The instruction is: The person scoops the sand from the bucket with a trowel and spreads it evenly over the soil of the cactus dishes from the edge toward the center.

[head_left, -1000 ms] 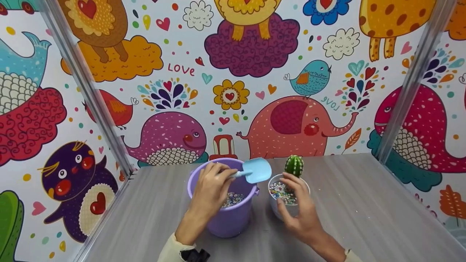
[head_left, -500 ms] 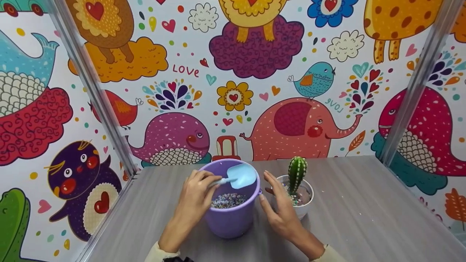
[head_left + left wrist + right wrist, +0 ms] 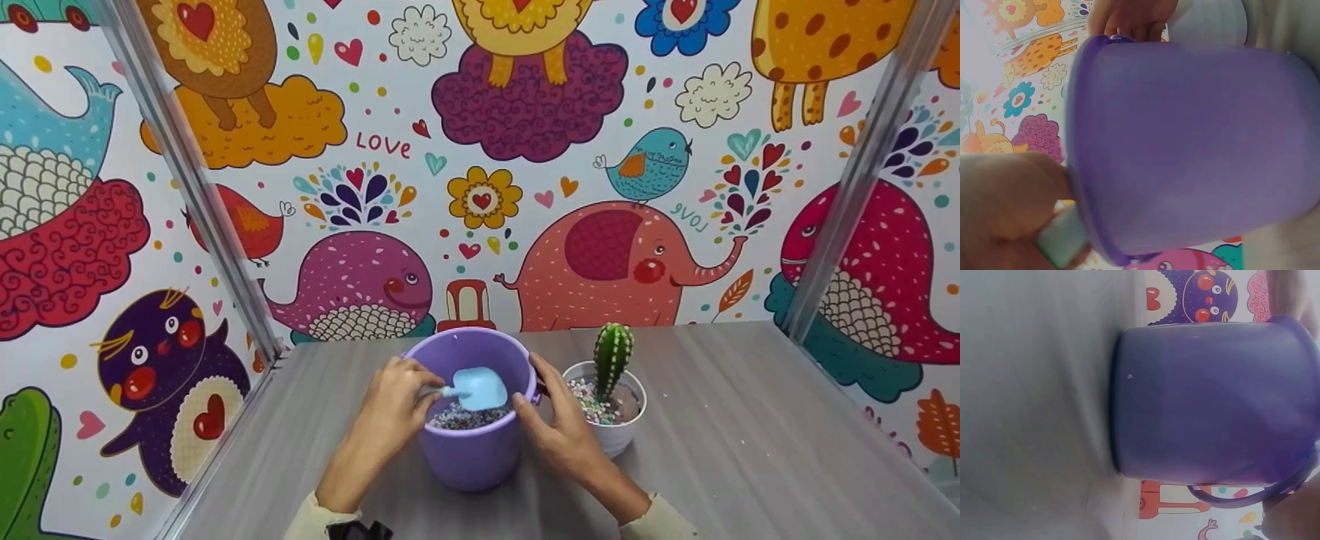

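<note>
Pinched in my left hand (image 3: 386,409) is the handle of a light blue toy shovel (image 3: 481,388). Its blade dips inside the purple bucket (image 3: 472,461), low over small multicoloured beads (image 3: 461,418). My right hand (image 3: 561,427) holds the bucket's right rim, thumb toward the front and fingers around the side. In the left wrist view the bucket wall hides the blade and the beads; a pale handle end (image 3: 1064,236) shows beneath the left hand. Just right of the bucket stands a white pot (image 3: 619,436) with an upright green cactus (image 3: 613,352) and more beads.
The grey wood-grain table (image 3: 750,420) has a few stray beads to the right of the pot. Printed cartoon panels (image 3: 480,255) wall in the back and sides, joined by metal posts (image 3: 862,165). The bucket's purple carrying handle (image 3: 1235,499) hangs at its side.
The left hand has brought the shovel left and down from beside the pot into the bucket. My right hand has moved from the cactus pot to the bucket's rim.
</note>
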Demonstrator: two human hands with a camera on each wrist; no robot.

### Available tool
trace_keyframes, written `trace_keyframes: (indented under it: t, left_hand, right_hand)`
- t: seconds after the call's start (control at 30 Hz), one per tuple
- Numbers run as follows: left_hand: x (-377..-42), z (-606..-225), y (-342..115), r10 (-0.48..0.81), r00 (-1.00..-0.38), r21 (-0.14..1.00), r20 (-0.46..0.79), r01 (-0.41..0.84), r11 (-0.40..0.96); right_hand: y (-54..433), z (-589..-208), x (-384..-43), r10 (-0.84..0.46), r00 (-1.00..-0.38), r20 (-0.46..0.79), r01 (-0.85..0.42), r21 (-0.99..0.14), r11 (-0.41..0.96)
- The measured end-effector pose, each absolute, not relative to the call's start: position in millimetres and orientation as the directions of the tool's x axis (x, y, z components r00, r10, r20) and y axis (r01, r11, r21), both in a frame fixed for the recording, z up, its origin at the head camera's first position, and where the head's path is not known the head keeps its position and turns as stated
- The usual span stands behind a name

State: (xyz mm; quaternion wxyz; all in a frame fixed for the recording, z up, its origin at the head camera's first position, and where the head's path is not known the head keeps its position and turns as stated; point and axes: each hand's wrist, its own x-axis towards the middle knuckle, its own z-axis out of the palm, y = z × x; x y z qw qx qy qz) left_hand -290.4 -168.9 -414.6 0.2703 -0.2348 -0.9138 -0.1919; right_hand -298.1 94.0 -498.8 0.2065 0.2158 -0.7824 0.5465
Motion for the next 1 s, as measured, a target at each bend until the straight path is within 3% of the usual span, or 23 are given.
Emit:
trace_keyframes:
  t: [0.17, 0.43, 0.73, 1.0]
  left_hand:
    - [-289, -401, -160, 0.334, -0.827, 0.175, 0.452, 0.450, 0.876]
    - [-295, -394, -132, 0.250, -0.907, -0.015, 0.339, 0.261, 0.965]
    - [-310, -396, -119, 0.149, -0.982, 0.015, 0.120, 0.151, 0.988]
    - [-318, -405, -120, 0.159, -0.983, 0.038, 0.093, 0.163, 0.986]
  right_hand:
    - [94, -496, -298, -0.122, -0.837, 0.533, -0.543, -0.782, 0.304]
    - [94, -494, -297, -0.115, -0.853, 0.510, -0.521, -0.810, 0.270]
    - [92, -493, -297, -0.099, -0.862, 0.498, -0.506, -0.828, 0.241]
    - [92, -493, -297, -0.090, -0.864, 0.495, -0.503, -0.839, 0.208]
